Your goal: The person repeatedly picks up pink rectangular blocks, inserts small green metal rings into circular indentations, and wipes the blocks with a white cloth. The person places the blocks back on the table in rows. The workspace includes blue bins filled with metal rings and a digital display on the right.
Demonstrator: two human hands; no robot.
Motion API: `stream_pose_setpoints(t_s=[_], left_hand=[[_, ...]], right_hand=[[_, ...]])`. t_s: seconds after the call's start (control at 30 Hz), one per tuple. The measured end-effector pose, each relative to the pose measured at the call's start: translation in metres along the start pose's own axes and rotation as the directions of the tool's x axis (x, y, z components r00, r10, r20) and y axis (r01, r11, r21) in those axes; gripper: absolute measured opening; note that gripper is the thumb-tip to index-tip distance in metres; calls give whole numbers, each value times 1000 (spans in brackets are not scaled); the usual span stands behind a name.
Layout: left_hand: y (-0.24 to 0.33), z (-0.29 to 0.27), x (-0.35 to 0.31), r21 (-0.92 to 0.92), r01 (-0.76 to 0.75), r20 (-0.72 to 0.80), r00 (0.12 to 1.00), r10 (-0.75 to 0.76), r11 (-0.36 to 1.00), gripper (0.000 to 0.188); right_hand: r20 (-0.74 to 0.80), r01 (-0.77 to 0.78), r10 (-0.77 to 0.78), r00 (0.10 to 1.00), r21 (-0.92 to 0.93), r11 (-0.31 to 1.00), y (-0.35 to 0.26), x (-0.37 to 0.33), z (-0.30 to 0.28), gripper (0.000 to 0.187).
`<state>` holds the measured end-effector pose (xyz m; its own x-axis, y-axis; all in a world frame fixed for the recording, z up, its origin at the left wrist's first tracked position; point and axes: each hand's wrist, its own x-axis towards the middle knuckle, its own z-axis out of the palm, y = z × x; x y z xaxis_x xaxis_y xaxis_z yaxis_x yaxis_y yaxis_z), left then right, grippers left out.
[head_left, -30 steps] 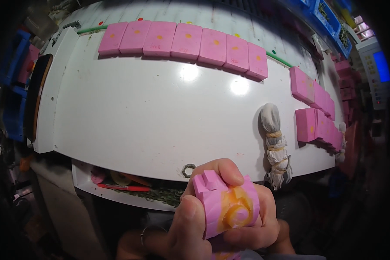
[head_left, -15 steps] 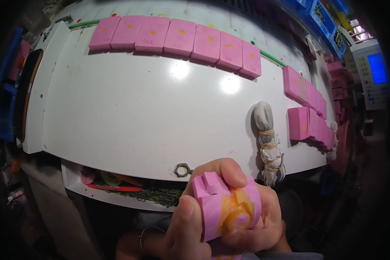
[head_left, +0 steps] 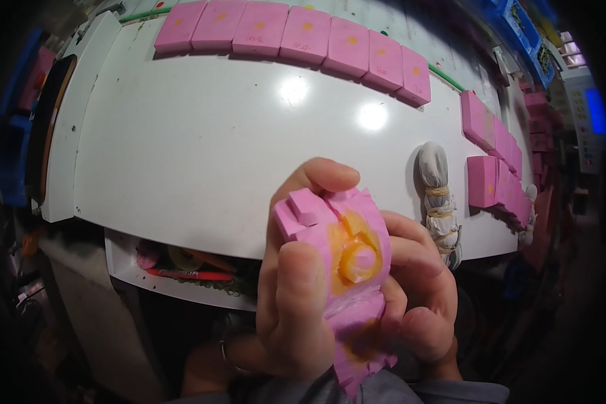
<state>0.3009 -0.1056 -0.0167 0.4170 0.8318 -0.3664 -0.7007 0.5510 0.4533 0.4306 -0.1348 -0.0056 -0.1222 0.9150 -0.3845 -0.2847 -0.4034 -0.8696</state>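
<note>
White tabletop mid-frame, running up to pink blocks along the top; front edge passes behind the hands. Pink piece, lower centre: tilted, creased, orange-patched. Left hand grasps it, thumb in front; right hand half-curled alongside (can't tell if gripping).

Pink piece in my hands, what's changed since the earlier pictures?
The pink piece rose in view, exposing more of its lower part; the right hand uncurled somewhat. The left hand still holds it; the banded bundle still lies on the white table.
</note>
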Motion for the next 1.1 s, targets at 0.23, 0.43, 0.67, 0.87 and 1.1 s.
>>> stream_pose_setpoints(t_s=[0.23, 0.43, 0.67, 0.87, 1.1], left_hand=[[-12, -1, 10, -266, -160, -93, 986, 140, 951, 52], [-20, -7, 16, -355, -39, -87, 996, 9, 934, 46], [-19, -7, 16, -383, 4, -103, 994, -47, 924, 44], [-19, -5, 18, -388, 15, -98, 994, -57, 922, 44], [-18, -2, 22, -369, -4, -137, 989, -51, 929, 45]], right_hand=[[-94, -64, 61, 994, -32, 997, 8, -14, -2, 33], [-16, -84, 84, 996, -3, 996, 12, -18, -15, 32], [-26, -180, 178, 984, -84, 980, 6, -29, -25, 35], [-49, -199, 195, 980, -110, 974, 3, -31, -26, 35], [11, -174, 175, 984, -85, 981, 4, -26, -27, 27]])
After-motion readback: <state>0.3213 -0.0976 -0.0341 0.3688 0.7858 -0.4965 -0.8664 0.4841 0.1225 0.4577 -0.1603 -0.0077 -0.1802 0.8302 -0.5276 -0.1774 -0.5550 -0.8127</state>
